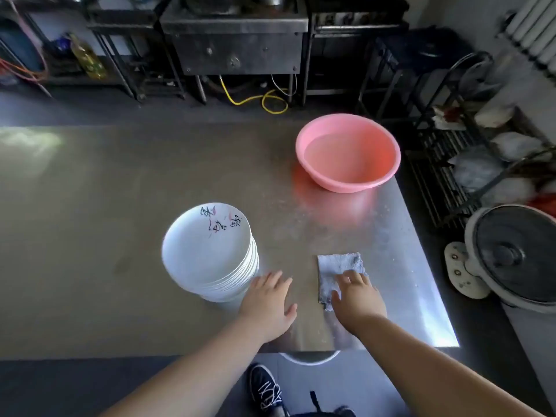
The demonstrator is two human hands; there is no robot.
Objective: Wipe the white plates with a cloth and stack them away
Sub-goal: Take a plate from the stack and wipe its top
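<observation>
Room: dim commercial kitchen, with dark steel racks and a metal stove unit (pixel 234 34) along the far wall, a yellow hose (pixel 258 99) coiled on the floor beneath it.
Table: one brushed steel table (pixel 105 206) filling the middle of the view, its near right corner catching bright light.
Fan: one grey fan (pixel 517 254) lying on the floor to the right of the table, beside a black wire rack (pixel 445 164) holding pale bundles.
Basin: one pink plastic basin (pixel 348 152) at the far right of the table, well apart from the plates; its inside looks wet, though whether it holds water cannot be told.
Plates: one stack of white plates (pixel 209 254) near the middle of the table, toward the near edge. The top plate bears dark brush-like marks on its far side. The rims are too close together to count.
Left hand: left hand (pixel 269 305) palm down, fingers loosely spread and open, gripping nothing, just beside the near right side of the plate stack. Whether the fingertips touch the stack cannot be told.
Right hand: right hand (pixel 358 294) palm down, fingers slightly spread, laid flat on the cloth, not pinching it.
Cloth: one pale grey cloth (pixel 337 266) folded flat on the table, to the right of the plates.
Shoe: one dark laced shoe (pixel 266 389) on the floor below the near edge.
</observation>
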